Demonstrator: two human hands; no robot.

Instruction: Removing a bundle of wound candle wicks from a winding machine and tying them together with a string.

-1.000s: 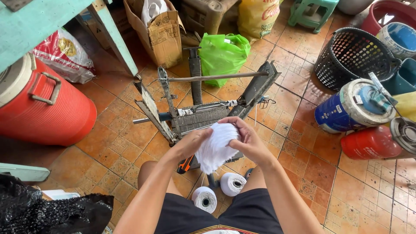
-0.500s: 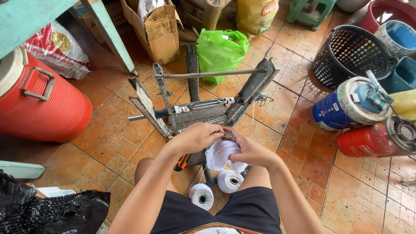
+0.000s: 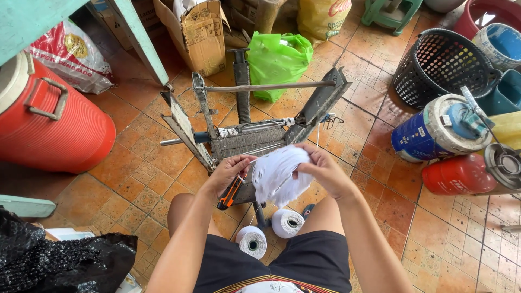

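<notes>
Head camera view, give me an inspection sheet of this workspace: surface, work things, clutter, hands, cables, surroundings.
Surface: orange tiled floor, worn.
Job's things: white thread bundle held before a metal winding frame; two white thread cones between the knees.
Clutter: orange-handled tool beside the left hand.
Grippers: left hand and right hand both grip the bundle.
Cables: nothing seen; only loose threads.
Surroundings: red cooler, green bag, black basket, paint cans.
</notes>
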